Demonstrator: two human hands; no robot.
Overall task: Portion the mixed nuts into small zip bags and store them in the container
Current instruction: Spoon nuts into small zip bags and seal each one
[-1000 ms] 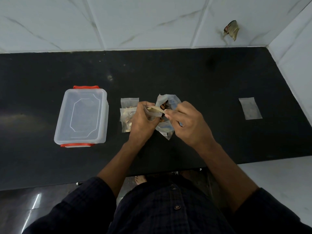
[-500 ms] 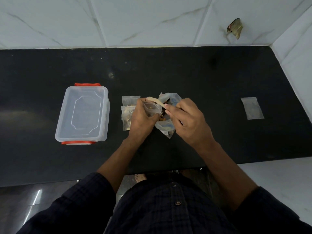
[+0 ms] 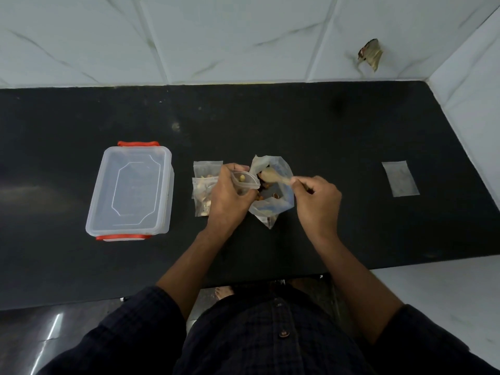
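Note:
My left hand [image 3: 228, 196] grips a small zip bag [image 3: 244, 180] with its mouth held open; a few nuts show inside. My right hand [image 3: 318, 204] pinches the handle of a wooden spoon [image 3: 273, 176], whose bowl sits inside the open large plastic bag of mixed nuts [image 3: 273, 194] on the black counter. Two filled small zip bags [image 3: 204, 185] lie overlapping just left of my left hand. The clear container [image 3: 131, 190] with red clips stands closed with its lid on, further left.
One empty small zip bag [image 3: 400, 178] lies flat at the right of the black counter [image 3: 324, 125]. White tiled walls rise at the back and the right. The counter's front edge runs just before my body.
My right hand has drawn back to the right, taking the spoon from over the small bag's mouth into the large nut bag. The left hand kept the small bag open.

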